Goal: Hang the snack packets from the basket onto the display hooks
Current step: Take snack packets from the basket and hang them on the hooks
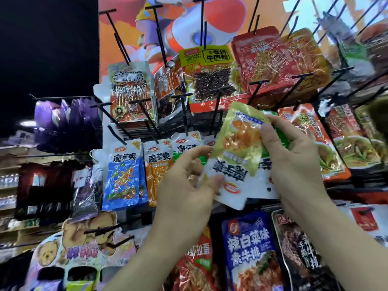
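A yellow-green snack packet (239, 141) is held upside down in front of the display, its white header end pointing down. My left hand (186, 181) pinches the lower white end of it. My right hand (294, 152) grips its right side, thumb on the front, and seems to hold at least one more packet with a green edge (281, 135) behind it. A black display hook (216, 114) stands out just left of the packet's top corner. The basket is out of sight.
Rows of black hooks (117, 36) carry hanging packets: blue and orange ones (123, 175) at the left, red ones (279, 59) above, a blue packet (249, 248) below. Purple packets (63, 120) hang on a side rack. Several upper hooks are bare.
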Motion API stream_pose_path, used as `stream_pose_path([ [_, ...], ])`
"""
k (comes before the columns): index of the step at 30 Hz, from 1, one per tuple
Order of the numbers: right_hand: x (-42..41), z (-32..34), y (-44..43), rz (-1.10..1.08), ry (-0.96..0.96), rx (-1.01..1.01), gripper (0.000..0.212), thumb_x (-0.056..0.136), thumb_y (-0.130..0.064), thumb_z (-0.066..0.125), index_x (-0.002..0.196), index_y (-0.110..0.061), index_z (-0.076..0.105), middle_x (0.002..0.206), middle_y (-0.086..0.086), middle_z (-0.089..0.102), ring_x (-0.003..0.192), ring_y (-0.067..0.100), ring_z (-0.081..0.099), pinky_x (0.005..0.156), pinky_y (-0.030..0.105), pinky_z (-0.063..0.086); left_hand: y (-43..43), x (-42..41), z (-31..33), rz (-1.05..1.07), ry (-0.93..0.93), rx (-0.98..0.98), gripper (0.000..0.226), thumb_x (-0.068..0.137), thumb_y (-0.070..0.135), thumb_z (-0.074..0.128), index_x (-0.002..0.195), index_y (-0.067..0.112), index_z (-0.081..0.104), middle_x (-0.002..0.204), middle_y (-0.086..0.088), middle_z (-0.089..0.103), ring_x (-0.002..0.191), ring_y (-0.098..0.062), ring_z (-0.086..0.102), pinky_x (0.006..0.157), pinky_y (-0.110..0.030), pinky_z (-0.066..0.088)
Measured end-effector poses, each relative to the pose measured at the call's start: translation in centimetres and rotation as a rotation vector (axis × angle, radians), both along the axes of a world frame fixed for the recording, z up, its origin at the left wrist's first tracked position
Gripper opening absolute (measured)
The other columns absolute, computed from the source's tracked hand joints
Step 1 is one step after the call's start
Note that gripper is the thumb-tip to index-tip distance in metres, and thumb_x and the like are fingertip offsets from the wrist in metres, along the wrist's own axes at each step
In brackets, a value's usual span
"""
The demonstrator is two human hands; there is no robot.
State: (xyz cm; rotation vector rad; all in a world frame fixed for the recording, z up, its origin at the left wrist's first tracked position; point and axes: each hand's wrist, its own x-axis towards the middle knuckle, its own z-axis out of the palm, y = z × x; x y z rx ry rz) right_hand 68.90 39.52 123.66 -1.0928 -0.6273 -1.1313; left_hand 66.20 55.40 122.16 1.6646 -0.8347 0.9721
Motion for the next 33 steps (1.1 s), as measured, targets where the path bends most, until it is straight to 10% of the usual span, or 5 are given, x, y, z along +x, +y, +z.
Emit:
stream_pose_path([
  [11, -1.5, -0.4, -1.7, 0.044, 0.044, -0.273, 0.018, 0.074, -0.036, 0.062, 0.069, -0.048, 0.074, 0.078, -0.017, 0.074, 0.074, -0.001, 0.069, 0.063, 0.017, 0.056, 5.3, 1.0, 3.3, 0.152, -0.137, 0.061, 0.035, 0.095, 0.017, 0.059, 0.103, 0.048, 0.071, 0.095, -0.004, 0.073, 0.079, -0.015, 0.057, 0.091, -0.043, 0.052],
  [13, -1.9, -0.8, -2.1, 0.092, 0.135, -0.286, 0.023, 0.08, -0.043, 0.056, 0.073, -0.036, 0.077, 0.078, -0.007, 0.076, 0.07, 0.004, 0.07, 0.062, 0.027, 0.055, 5.7, 0.2, 3.9, 0.179, -0.142, 0.169, 0.036, 0.095, 0.007, 0.056, 0.103, 0.038, 0.072, 0.085, 0.013, 0.073, 0.056, -0.001, 0.043, 0.054, -0.015, 0.03],
  [15, -2.5, -1.5, -2.3, 0.086, 0.217, -0.405, 0.033, 0.074, -0.054, 0.054, 0.078, -0.032, 0.077, 0.084, -0.009, 0.076, 0.078, 0.002, 0.07, 0.075, 0.03, 0.049, 5.7, -0.4, 4.4, 0.09, -0.089, 0.228, 0.032, 0.091, 0.001, 0.06, 0.101, 0.028, 0.075, 0.065, 0.019, 0.065, 0.06, 0.0, 0.023, 0.049, -0.029, 0.031],
  [23, -4.1, -4.5, -2.6, 0.082, 0.303, -0.67, 0.021, 0.056, -0.043, 0.075, 0.076, -0.037, 0.075, 0.086, -0.025, 0.072, 0.087, -0.013, 0.063, 0.072, 0.0, 0.042, 1.9, 1.2, 4.0, -0.043, -0.014, 0.062, 0.023, 0.066, 0.02, 0.079, 0.088, 0.024, 0.073, 0.068, 0.0, 0.073, 0.057, -0.006, 0.063, 0.056, -0.017, 0.049],
  [33, -2.9, -6.2, -4.9, 0.091, 0.32, -0.52, 0.025, 0.058, -0.045, 0.075, 0.079, -0.032, 0.076, 0.076, -0.016, 0.072, 0.072, -0.006, 0.063, 0.083, 0.03, 0.044, -0.6, 1.8, 4.0, -0.256, 0.344, -0.031, 0.011, 0.073, 0.015, 0.069, 0.077, 0.005, 0.075, 0.064, -0.005, 0.072, 0.055, -0.012, 0.066, 0.048, -0.016, 0.05],
])
